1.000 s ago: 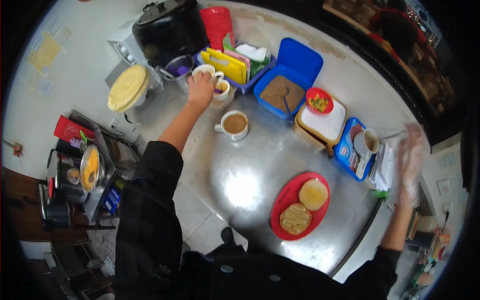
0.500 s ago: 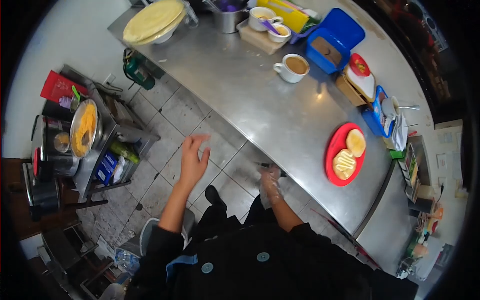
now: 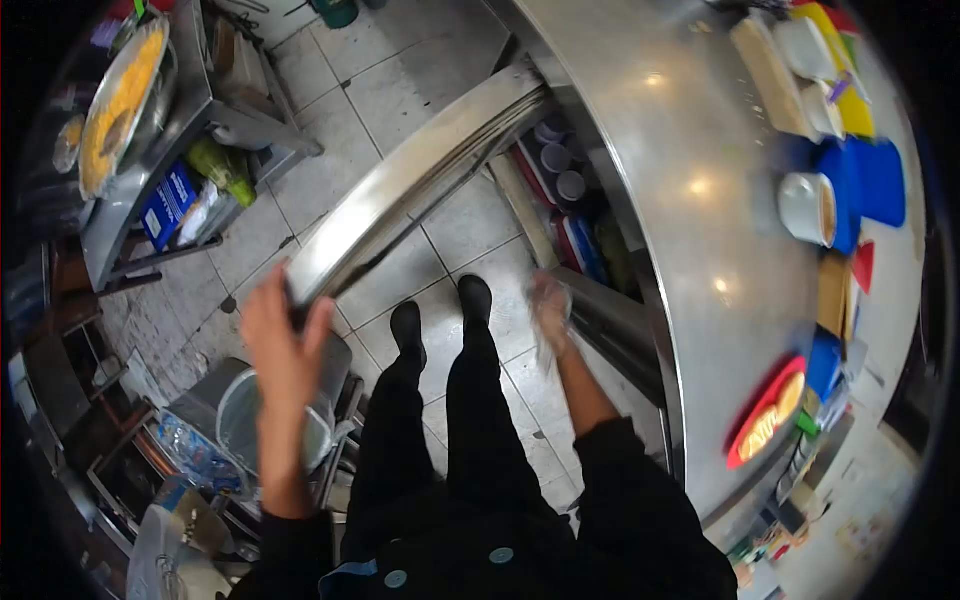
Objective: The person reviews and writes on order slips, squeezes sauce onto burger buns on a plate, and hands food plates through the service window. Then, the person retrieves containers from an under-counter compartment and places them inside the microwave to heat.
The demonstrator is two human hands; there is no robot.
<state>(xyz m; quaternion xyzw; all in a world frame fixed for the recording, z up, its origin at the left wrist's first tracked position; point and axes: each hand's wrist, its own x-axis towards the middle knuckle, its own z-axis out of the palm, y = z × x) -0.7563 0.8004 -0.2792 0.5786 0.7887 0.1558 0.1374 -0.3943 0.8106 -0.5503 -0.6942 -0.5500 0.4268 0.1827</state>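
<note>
My left hand [image 3: 283, 340] is closed on the outer edge of a steel door [image 3: 400, 190], which stands swung out from under the steel counter [image 3: 700, 260]. Near the opened compartment hangs my right hand [image 3: 550, 310] in a clear plastic glove. It is blurred, and its fingers cannot be made out well. Inside the compartment are lidded cups [image 3: 556, 158] and red, white and blue packages [image 3: 580, 245]. A red plate [image 3: 765, 412] with two bread halves, one with pale sauce, rests on the counter's right part.
On the counter's far side are a white cup [image 3: 806, 208], a blue container [image 3: 880, 180] and a cardboard box [image 3: 833, 290]. At left, a tray of shredded orange food [image 3: 125, 105] sits on a steel shelf unit. A bin [image 3: 240, 420] stands below my left forearm.
My left hand has gone from the cups to the door's edge, and the door now stands open. My right hand has come down from the counter's right side to below its edge. The view has turned.
</note>
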